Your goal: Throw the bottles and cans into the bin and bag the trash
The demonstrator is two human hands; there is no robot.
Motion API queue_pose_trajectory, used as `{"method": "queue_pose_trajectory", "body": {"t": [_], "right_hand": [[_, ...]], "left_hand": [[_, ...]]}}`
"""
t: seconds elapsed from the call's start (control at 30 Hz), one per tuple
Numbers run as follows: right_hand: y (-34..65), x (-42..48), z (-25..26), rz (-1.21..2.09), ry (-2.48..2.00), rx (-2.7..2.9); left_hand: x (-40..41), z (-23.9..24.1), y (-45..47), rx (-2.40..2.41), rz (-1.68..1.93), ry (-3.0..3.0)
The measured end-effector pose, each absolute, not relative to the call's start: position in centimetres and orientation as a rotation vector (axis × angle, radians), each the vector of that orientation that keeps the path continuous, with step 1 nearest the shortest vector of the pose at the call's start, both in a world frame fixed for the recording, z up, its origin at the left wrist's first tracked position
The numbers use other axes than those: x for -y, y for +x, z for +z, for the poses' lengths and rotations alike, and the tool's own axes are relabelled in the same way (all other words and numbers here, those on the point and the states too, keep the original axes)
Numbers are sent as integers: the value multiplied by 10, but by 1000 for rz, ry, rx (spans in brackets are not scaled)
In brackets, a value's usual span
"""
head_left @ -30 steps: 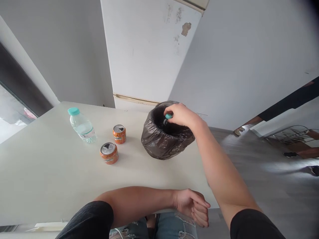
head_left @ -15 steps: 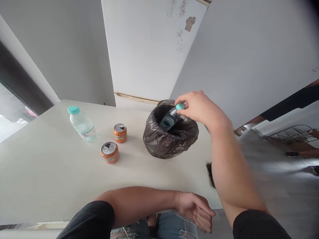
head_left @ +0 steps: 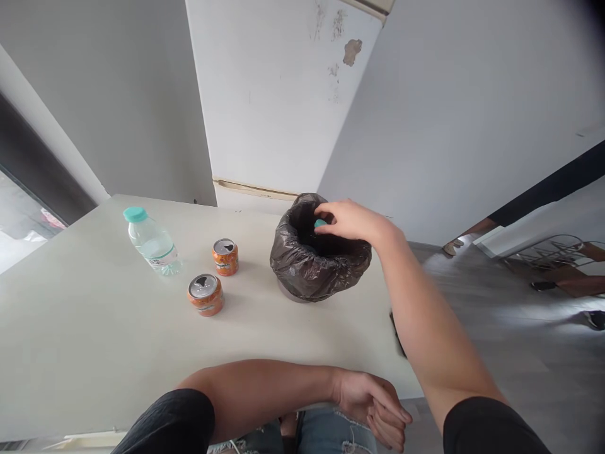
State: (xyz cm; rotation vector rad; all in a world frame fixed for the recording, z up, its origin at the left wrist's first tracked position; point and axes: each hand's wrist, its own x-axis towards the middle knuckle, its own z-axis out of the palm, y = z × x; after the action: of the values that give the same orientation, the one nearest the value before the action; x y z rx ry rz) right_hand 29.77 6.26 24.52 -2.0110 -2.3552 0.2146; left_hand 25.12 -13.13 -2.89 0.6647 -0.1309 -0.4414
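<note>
My right hand (head_left: 347, 219) reaches into the mouth of a small bin (head_left: 314, 277) lined with a dark plastic bag. Between its thumb and fingers shows the teal cap (head_left: 320, 223) of a plastic bottle whose body is hidden in the dark inside. My left hand (head_left: 371, 403) rests at the table's front edge, fingers curled and nothing visible in them. Left of the bin stand two orange drink cans (head_left: 225, 257), both with opened tops. A clear plastic bottle with a teal cap (head_left: 154, 244) stands farther left.
The pale table (head_left: 118, 353) carries these things. A dark object (head_left: 397, 334) lies at its right edge, partly behind my right forearm. Behind the table stands a white fridge (head_left: 278, 94) with peeling marks. Another person's leg and foot (head_left: 454, 246) show at right, near a metal rack.
My right hand has moved down and left into the bin, taking the bottle deeper so only its cap shows. My left hand has hardly moved.
</note>
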Motion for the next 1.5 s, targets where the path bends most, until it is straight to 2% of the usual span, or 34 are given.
{"method": "queue_pose_trajectory", "body": {"t": [0.23,0.53,0.63,0.77,0.83,0.97,1.07,1.17,1.23,1.37,1.5], "right_hand": [[326,-66,242,-47,-1834,2064],[357,-106,218,255,-1754,1931],[370,-128,207,513,-1716,1774],[378,-146,196,1098,-1656,1654],[376,-147,194,1238,-1643,1684],[368,-143,194,1112,-1793,1794],[364,-141,202,804,-1911,1718],[358,-130,219,303,-1728,1675],[350,-119,231,157,-1510,1836],[332,-103,240,482,-1299,2276],[327,-110,234,781,-1569,2244]], "left_hand": [[133,-27,248,207,-363,615],[130,-29,254,148,-444,697],[130,-27,254,139,-458,686],[130,-24,250,120,-449,663],[130,-25,248,133,-433,651],[131,-27,249,145,-411,666],[131,-28,251,183,-429,678],[131,-26,250,240,-400,667],[131,-22,248,235,-391,667],[129,-13,244,237,-395,668],[128,-13,244,295,-392,670]]}}
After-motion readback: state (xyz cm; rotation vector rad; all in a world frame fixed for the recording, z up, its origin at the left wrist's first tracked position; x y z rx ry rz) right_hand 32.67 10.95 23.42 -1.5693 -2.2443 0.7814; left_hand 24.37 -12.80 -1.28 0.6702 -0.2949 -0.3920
